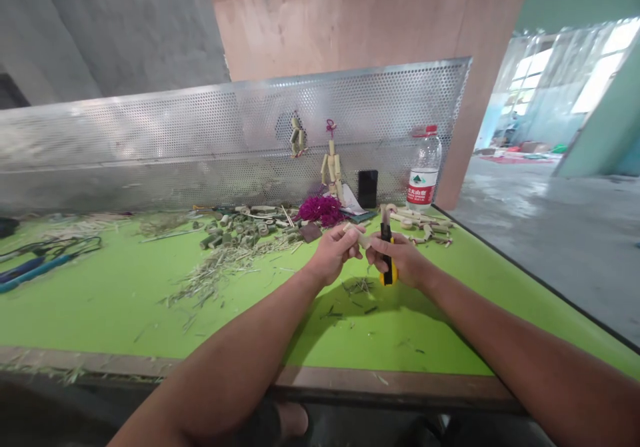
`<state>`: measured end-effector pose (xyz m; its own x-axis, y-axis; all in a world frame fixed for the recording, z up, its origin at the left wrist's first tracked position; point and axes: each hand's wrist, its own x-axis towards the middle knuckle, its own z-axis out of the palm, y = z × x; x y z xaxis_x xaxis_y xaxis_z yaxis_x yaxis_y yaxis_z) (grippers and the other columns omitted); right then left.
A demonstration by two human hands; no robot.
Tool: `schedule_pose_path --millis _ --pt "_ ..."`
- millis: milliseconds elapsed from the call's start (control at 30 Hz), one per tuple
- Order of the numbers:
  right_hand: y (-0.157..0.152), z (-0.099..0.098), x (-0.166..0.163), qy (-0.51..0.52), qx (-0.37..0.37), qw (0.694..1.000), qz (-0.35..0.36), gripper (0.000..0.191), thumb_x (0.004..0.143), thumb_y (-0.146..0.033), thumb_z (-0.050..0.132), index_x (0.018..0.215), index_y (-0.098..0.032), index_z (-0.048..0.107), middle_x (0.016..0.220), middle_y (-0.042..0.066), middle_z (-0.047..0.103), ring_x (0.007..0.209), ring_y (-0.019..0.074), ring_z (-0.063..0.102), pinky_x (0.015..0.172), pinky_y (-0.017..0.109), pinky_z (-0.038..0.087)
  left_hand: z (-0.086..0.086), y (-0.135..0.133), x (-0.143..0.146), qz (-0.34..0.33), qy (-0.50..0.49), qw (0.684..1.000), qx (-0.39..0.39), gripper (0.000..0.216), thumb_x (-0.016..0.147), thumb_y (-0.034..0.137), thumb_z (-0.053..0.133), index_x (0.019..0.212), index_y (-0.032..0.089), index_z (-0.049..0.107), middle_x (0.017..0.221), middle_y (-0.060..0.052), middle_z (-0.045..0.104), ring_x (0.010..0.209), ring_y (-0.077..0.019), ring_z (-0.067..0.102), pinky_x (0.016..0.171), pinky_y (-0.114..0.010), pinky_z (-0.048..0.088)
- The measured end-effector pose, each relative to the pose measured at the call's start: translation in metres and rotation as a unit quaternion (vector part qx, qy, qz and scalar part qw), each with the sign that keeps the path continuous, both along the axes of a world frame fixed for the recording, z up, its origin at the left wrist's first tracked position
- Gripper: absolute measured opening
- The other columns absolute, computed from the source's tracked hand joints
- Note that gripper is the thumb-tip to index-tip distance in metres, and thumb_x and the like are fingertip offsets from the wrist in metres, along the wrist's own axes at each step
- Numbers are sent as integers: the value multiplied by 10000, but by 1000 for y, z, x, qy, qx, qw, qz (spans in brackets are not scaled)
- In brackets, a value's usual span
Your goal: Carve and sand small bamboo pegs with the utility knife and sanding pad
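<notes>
Bare forearms (235, 347) are spanning the green table (125, 314), the left grip (334, 254) closely pinching a short pale stick (361, 238), probably bamboo though blurred, just beside the right grip (400, 257), which is curling round a yellow-and-black utility knife (386, 254) above scattered shavings (361, 286).
</notes>
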<state>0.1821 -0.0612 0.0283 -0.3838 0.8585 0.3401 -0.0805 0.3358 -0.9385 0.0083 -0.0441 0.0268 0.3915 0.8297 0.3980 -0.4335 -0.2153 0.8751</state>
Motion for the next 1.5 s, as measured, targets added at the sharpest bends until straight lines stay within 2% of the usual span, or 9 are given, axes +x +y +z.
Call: schedule_pose_path --millis 267,433,667,767,900,1033,1133,1233,1500 --pt "9 -11 5 58 -56 994 -67 430 742 -458 741 1066 -206 613 615 -41 614 382 59 391 393 215 284 -3 2 -1 23 -20 999 -31 317 731 349 774 851 157 552 671 21 616 513 -65 516 549 -225 503" --pt "10 -10 4 52 -46 995 -74 476 724 -434 760 1115 -209 611 621 -45 605 387 55 398 396 215 293 -3 -1 2 -12 -8 997 -77 388 688 322 812 843 166 492 759 3 660 532 -70 576 582 -227 512" --pt "4 15 10 -107 -54 987 -109 452 782 -534 678 1070 -206 559 582 -69 530 392 64 360 385 209 262 6 -3 -8 -50 129 983 -118 632 659 380 840 1180 180 544 823 -20 657 649 -122 649 700 -299 537" --pt "6 18 22 -192 -15 974 -118 387 818 -527 627 1027 -220 519 652 -57 552 438 77 385 420 215 298 1 1 -23 -30 228 966 -119 465 675 413 814 1007 129 656 846 -49 665 578 -82 574 643 -268 505" --pt "10 6 37 -361 158 908 -140 281 892 -460 531 937 -194 607 826 32 643 702 163 564 634 286 435 -14 7 -37 82 320 943 -42 320 706 418 768 859 140 735 718 -36 667 554 -99 519 552 -223 401" --pt "4 -8 42 -465 231 844 -131 360 953 -412 437 1131 -192 659 1125 118 683 964 240 619 805 348 442 -24 12 -41 73 396 908 118 182 755 338 717 873 208 767 857 -57 731 767 -183 626 684 -251 438" --pt "-5 -8 39 -531 212 810 -129 404 955 -475 423 1155 -213 656 993 104 725 788 218 642 662 301 415 -30 17 -44 47 420 884 200 191 830 339 636 942 244 760 910 -58 731 823 -198 634 718 -262 442" --pt "-12 -4 32 -584 204 778 -109 383 968 -499 390 969 -232 665 751 48 691 586 168 562 542 272 300 -32 21 -47 47 424 867 257 213 861 356 603 950 240 758 874 -64 709 803 -189 620 717 -261 444" --pt "-9 -8 17 -603 257 747 -107 398 1003 -423 329 787 -197 577 700 41 596 585 142 475 537 273 252 -29 23 -46 78 429 850 294 193 829 371 662 883 230 782 754 -74 654 732 -187 571 707 -288 425"
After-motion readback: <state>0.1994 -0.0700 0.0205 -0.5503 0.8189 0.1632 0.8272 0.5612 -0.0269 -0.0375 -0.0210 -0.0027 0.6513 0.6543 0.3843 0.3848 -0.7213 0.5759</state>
